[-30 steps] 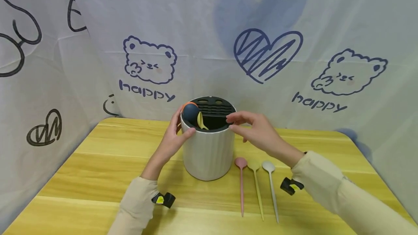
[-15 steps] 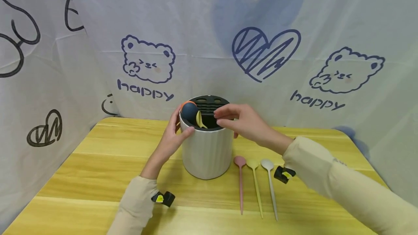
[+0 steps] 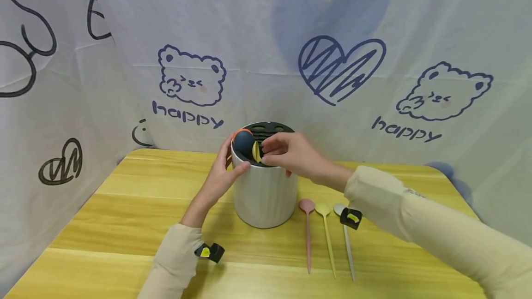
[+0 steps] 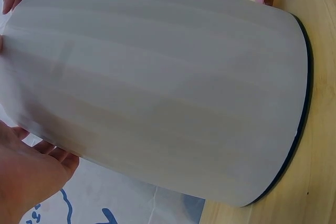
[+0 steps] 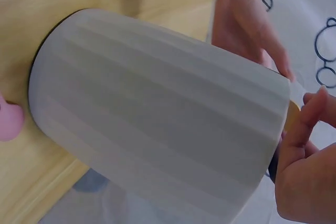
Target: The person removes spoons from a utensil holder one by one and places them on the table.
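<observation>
A white ribbed utensil holder [image 3: 264, 197] with a black slotted insert stands upright on the table. My left hand [image 3: 219, 174] grips its upper left side, thumb at the front rim and fingers around the side. A dark blue round-headed utensil with an orange edge [image 3: 243, 142] and a small yellow spoon [image 3: 255, 152] stick up from the holder's opening. Over the opening's right side is my right hand [image 3: 291, 155], its bent fingertips just beside the yellow spoon with a gap between finger and thumb. In the right wrist view, the yellow spoon [image 5: 292, 116] is partly hidden by the fingers.
To the holder's right, a pink spoon [image 3: 308, 234], a pale yellow spoon [image 3: 327, 239] and a white spoon [image 3: 348, 248] lie side by side on the wooden table [image 3: 124, 216]. The right wrist camera overlaps the white spoon's head. A printed cloth [image 3: 257, 59] hangs behind.
My right hand has moved left from the holder's right rim, across the opening, to beside the small yellow spoon. The left hand keeps its grip on the holder.
</observation>
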